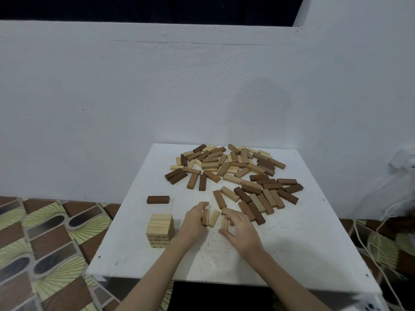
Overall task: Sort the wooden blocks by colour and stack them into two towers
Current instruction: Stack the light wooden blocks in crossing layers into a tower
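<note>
wooden blocks [233, 173] are lying mixed, light and dark, in a loose heap on the white table [280, 243], likely tipped out for sorting. a light tower [160, 230] is rising near the left edge. the left hand [194, 223] is gripping one light block [205, 217]; the right hand [241, 232] is pinching another [224, 222], probably gathering a layer. no writing is showing.

White square table [292, 254] with small screw holes near its edges, pushed against a white painted wall [157, 97]; dark band above the wall top; patterned floor covering [45, 243] on the left, brown tiles with green fan motifs; pale cords [368, 243] trailing down at right; small whitish box on the wall [402, 161] there, possibly a socket, too blurred to confirm.
</note>
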Motion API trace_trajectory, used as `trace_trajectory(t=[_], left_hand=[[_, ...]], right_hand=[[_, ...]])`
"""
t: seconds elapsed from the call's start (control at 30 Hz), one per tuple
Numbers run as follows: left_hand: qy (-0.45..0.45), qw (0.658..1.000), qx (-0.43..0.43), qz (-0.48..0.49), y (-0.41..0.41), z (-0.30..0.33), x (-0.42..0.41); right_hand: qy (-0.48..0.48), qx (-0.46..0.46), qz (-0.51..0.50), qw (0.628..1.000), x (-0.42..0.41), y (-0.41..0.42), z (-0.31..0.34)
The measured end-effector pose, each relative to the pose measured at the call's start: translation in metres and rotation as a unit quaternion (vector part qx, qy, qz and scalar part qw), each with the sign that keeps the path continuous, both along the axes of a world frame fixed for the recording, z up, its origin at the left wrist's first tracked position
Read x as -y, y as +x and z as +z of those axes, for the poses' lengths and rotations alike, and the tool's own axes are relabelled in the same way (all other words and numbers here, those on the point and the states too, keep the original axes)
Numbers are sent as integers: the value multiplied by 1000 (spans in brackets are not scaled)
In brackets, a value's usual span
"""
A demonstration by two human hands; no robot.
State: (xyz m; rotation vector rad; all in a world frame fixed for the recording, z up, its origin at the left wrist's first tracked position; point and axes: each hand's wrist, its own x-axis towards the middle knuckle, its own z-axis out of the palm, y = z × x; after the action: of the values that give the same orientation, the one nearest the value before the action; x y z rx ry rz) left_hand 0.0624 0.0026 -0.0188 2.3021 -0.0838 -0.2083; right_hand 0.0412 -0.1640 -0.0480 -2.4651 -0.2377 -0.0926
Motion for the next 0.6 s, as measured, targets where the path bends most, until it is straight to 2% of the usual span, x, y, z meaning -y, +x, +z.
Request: trace_trajectory(t=[0.27,0.6], left_hand=[[-15,1000,-4,5,4,-1,6],[-18,999,-10,-28,-9,-6,16]], right_hand=[[73,-49,-34,996,-10,11,8],[75,-56,-41,995,5,-10,9]])
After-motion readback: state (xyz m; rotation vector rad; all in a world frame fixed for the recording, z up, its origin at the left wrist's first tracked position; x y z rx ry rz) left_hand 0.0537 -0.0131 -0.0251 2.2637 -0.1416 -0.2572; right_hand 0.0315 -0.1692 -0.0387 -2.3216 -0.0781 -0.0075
